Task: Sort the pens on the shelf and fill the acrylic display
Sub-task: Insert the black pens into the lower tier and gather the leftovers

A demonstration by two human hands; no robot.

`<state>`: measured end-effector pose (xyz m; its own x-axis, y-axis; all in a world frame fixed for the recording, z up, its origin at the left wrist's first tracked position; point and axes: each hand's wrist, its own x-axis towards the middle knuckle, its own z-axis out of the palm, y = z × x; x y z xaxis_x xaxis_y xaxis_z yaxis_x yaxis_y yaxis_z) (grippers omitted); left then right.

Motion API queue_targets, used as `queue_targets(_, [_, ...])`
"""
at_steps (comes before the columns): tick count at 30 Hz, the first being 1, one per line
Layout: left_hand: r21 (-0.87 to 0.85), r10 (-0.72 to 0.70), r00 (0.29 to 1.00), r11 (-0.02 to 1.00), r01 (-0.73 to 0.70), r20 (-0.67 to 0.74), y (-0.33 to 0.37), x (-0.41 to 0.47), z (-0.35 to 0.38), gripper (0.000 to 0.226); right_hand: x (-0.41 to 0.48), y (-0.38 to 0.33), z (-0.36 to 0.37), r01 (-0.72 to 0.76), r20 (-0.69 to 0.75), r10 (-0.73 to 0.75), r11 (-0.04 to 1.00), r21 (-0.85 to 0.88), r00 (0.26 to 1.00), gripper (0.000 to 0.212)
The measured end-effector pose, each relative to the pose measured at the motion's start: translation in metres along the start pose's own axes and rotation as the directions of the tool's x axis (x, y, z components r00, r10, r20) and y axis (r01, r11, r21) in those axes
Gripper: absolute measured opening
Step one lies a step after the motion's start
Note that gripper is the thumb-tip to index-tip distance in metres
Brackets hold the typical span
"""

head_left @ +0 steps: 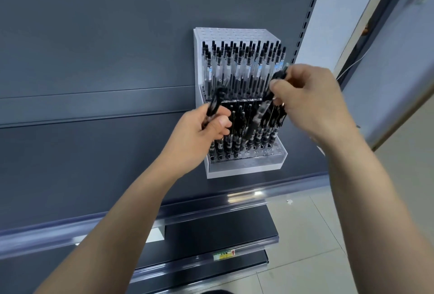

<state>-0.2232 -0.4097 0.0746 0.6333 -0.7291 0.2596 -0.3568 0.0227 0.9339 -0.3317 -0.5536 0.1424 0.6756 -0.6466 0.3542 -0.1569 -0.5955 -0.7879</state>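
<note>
On the dark grey shelf (pixel 94 164), at its right end, the clear acrylic display (pixel 244 169) is set against the back panel (pixel 94 35). Its pens (pixel 242 70) are stood upright in two stepped tiers, clicker ends up. A small bundle (pixel 215 105) of black pens is gripped in the left hand (pixel 202 134), near upright and tilted slightly right. A second bundle (pixel 270 115), roughly upright, is clutched in the right hand (pixel 310 103) over the lower tier. Pale floor tiles (pixel 328 235) are seen beyond. Upper-tier barrels are clear, lower ones black.
</note>
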Motion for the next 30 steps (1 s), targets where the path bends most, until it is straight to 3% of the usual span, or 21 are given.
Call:
queue_targets(4, [0.018, 0.024, 1.000, 1.000, -0.024, -0.017, 0.004, -0.002, 0.001, 0.016, 0.002, 0.015, 0.009, 0.009, 0.046, 0.000, 0.979, -0.206, 0.999, 0.017])
queue_targets(9, [0.031, 0.015, 1.000, 0.999, -0.015, 0.019, 0.006, -0.006, 0.003, 0.014, 0.003, 0.036, 0.027, 0.003, 0.074, 0.016, 0.967, -0.257, 0.997, 0.022])
queue_targets(14, [0.029, -0.005, 1.000, 1.000, 0.004, 0.008, 0.003, -0.008, 0.002, 0.013, 0.006, 0.045, 0.036, -0.002, 0.112, 0.043, 0.938, -0.345, 0.993, 0.041])
queue_targets(18, [0.031, -0.018, 1.000, 0.999, 0.017, 0.018, 0.002, -0.009, 0.000, 0.013, 0.006, 0.053, 0.046, -0.011, 0.158, 0.088, 0.900, -0.436, 0.984, 0.036])
queue_targets(25, [0.030, -0.030, 0.999, 0.999, 0.029, 0.031, 0.002, -0.008, 0.001, 0.016, 0.008, 0.052, 0.054, -0.036, 0.146, 0.113, 0.893, -0.448, 0.983, 0.030])
queue_targets(30, [0.045, -0.039, 0.998, 0.998, 0.037, 0.052, 0.000, -0.006, 0.003, 0.016, 0.006, 0.049, 0.040, -0.103, 0.198, 0.214, 0.882, -0.459, 0.956, 0.025])
